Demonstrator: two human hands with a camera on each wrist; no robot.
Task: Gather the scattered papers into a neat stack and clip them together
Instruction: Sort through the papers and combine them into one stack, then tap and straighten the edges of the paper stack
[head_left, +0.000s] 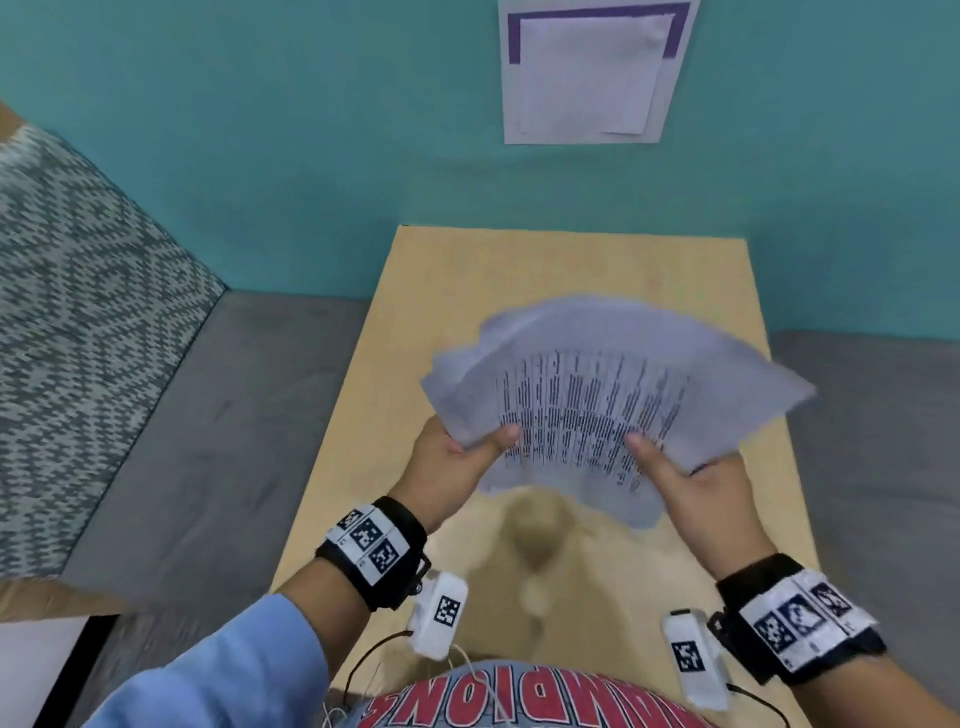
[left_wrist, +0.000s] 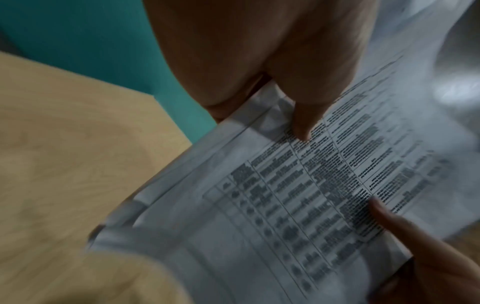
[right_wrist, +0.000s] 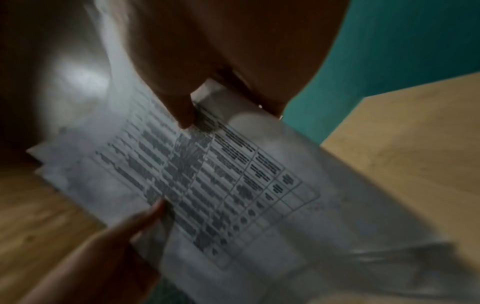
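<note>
A loose bundle of printed papers is held up above the wooden table, its sheets fanned and bowed. My left hand grips the bundle's left near edge, thumb on the top sheet. My right hand grips the right near edge the same way. The top sheet carries a printed table of text, also seen from the right wrist as papers. The left thumb and right thumb press on the print. No clip is visible.
The table stands against a teal wall. A paper notice hangs on the wall above. Grey carpet and a patterned seat lie to the left. A blurred tan object sits on the table under the papers.
</note>
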